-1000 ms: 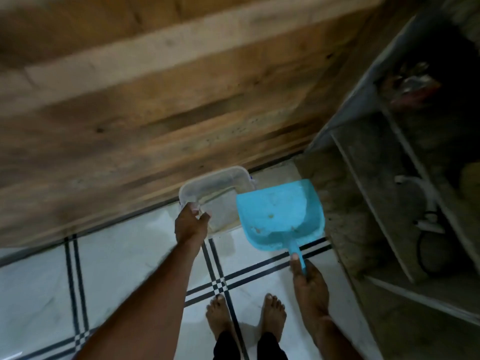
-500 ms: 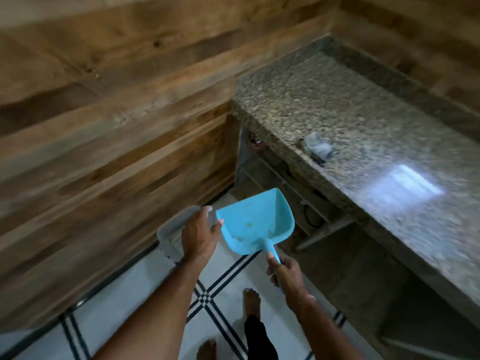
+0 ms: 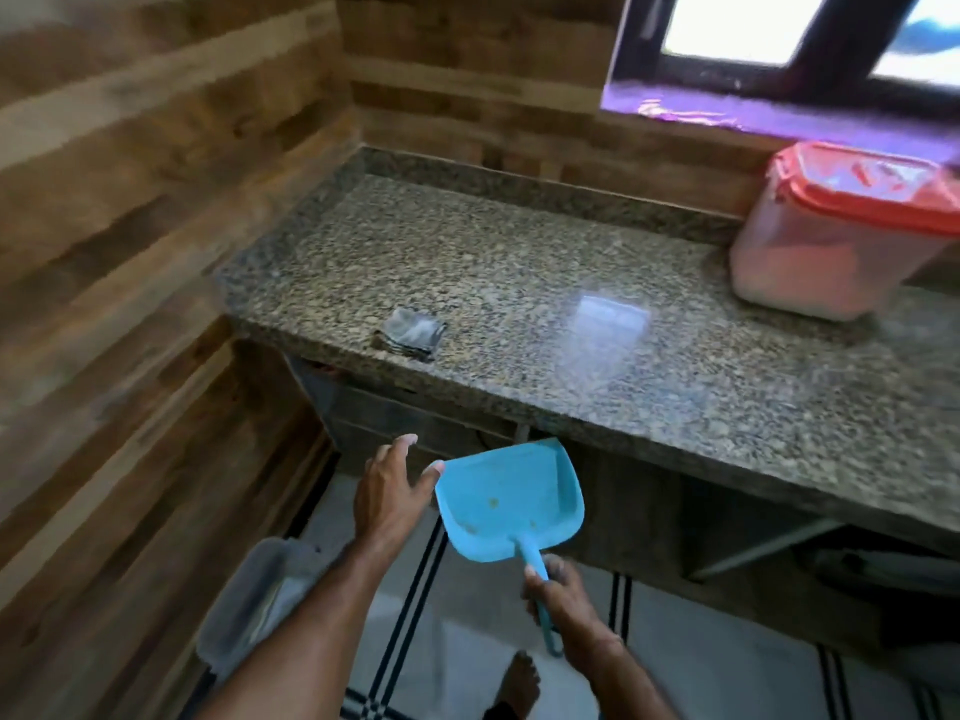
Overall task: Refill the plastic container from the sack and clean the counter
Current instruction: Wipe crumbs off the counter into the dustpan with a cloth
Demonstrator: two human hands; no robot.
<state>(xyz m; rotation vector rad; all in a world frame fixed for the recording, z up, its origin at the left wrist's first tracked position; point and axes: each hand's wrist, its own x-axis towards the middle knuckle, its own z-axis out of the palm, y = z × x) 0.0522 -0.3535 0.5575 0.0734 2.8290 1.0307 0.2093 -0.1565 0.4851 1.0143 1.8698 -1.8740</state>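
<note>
My right hand point(image 3: 563, 605) grips the handle of a light blue dustpan point(image 3: 511, 498), held below the front edge of the granite counter point(image 3: 519, 283), with a few crumbs in its pan. My left hand point(image 3: 389, 491) is open beside the dustpan's left rim, fingers spread, holding nothing. A clear plastic bin point(image 3: 249, 610) rests on the floor by the wooden wall, under my left forearm. A plastic container with a red lid point(image 3: 831, 231) stands at the counter's far right, filled with something pale.
A small dark folded cloth point(image 3: 413, 332) lies near the counter's front left edge. Open shelves point(image 3: 727, 532) run under the counter. Wood-panelled walls close the left and back sides. A window point(image 3: 779, 39) sits above the counter. My bare foot point(image 3: 517, 683) stands on white tiles with black stripes.
The view has swung up from the floor to the counter. My left hand has let go of the clear bin, which now sits on the floor. The dustpan stays in my right hand.
</note>
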